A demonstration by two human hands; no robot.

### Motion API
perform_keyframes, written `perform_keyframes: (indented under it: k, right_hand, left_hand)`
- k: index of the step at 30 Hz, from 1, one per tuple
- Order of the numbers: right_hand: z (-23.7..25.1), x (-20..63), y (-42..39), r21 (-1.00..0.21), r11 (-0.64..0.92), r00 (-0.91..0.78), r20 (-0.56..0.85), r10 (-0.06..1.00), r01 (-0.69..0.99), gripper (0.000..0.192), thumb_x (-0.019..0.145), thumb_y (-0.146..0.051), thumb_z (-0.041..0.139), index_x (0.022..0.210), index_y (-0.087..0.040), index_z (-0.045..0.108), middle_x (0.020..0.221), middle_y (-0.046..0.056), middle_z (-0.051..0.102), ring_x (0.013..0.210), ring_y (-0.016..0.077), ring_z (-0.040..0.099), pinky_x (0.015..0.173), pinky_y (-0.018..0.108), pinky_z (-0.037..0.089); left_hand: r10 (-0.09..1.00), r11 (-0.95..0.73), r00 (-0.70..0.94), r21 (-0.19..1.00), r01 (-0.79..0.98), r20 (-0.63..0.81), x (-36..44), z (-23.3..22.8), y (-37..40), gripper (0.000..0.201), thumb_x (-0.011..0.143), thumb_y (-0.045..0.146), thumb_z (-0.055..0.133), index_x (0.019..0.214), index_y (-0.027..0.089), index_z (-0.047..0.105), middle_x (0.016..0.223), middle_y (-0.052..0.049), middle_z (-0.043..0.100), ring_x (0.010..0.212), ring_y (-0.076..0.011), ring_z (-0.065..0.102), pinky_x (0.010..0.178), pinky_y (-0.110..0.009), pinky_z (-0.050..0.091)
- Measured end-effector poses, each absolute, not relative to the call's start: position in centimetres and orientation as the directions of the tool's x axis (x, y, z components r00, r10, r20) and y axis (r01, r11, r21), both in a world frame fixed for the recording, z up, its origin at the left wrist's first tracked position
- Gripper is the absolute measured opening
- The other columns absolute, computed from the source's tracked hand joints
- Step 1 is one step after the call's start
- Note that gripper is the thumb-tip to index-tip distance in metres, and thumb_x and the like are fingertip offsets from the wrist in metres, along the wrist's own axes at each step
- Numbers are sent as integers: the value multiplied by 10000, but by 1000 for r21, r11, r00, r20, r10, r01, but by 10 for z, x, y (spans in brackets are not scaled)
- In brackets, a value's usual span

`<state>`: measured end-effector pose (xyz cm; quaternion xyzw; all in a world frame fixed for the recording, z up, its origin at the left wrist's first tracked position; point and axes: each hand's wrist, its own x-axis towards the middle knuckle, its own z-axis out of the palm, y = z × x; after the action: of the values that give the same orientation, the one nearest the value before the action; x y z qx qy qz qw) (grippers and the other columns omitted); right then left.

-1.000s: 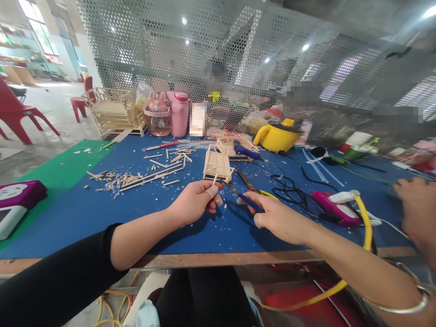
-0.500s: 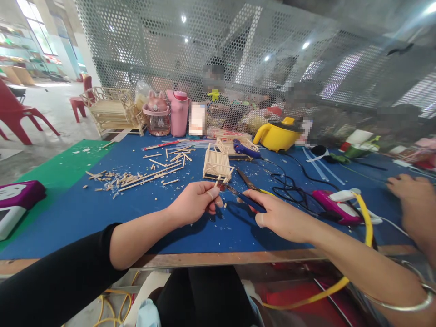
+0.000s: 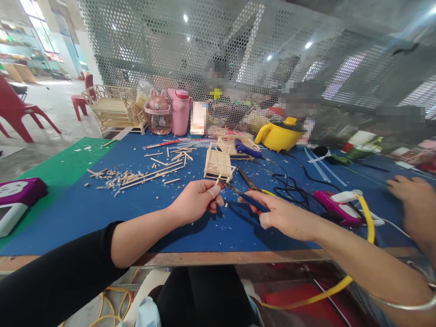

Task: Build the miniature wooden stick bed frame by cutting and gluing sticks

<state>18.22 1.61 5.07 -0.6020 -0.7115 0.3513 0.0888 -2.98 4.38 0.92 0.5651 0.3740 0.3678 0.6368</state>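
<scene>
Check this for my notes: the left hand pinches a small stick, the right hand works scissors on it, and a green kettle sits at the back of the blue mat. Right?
Not quite: the head view shows the kettle is yellow. The left hand pinching a small stick and the right hand on the scissors are as stated.

There is a single view, from a camera worn on the person's head. It looks forward and down across the blue desk (image 3: 102, 204), whose near edge runs across the lower part of the picture. Both forearms reach in from the bottom, so the left hand (image 3: 194, 200) and right hand (image 3: 282, 215) sit near the lens at the middle. Beyond them the view runs to a mesh screen (image 3: 170, 54) at the far edge of the desk, with open floor and a red chair (image 3: 20, 113) off to the left. The wide lens bends straight lines at the borders
</scene>
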Motion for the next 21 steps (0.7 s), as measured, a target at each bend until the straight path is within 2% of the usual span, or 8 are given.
perform_keyframes:
  k: [7,12,16,21]
  right_hand:
    - [50,182,20,-588,-44,-204,-348,915,808,747,572,-170,473,1318,-204,479,1184,45,638,1101,256,583,848,327,492]
    - [49,181,23,-545,-1,-209,-322,924,838,765,565,-171,479,1330,-170,471,1322,72,561,1140,254,572,907,316,471]
    - [51,181,24,-492,30,-203,-301,932,870,792,545,-160,476,1337,-146,467,1348,87,543,1181,276,542,931,336,462]
    - [44,189,25,-517,58,-229,-274,934,854,798,552,-158,472,1349,-170,459,1369,66,529,1240,261,499,994,347,426]
  left_hand:
    - [908,134,412,986,-100,-82,-28,8,45,177,920,220,435,884,127,581,611,35,566,457,-41,460,516,-174,437]
    - [898,156,425,986,-60,-116,-27,7,45,179,925,202,422,925,122,583,609,37,557,457,-43,452,520,-184,451]
    - [893,158,435,986,-55,-119,-28,7,45,185,927,209,425,921,119,587,608,37,554,455,-41,446,512,-180,449]
    - [897,174,426,981,-84,-122,-28,10,44,180,926,193,427,937,118,590,603,37,552,456,-42,449,510,-176,452]
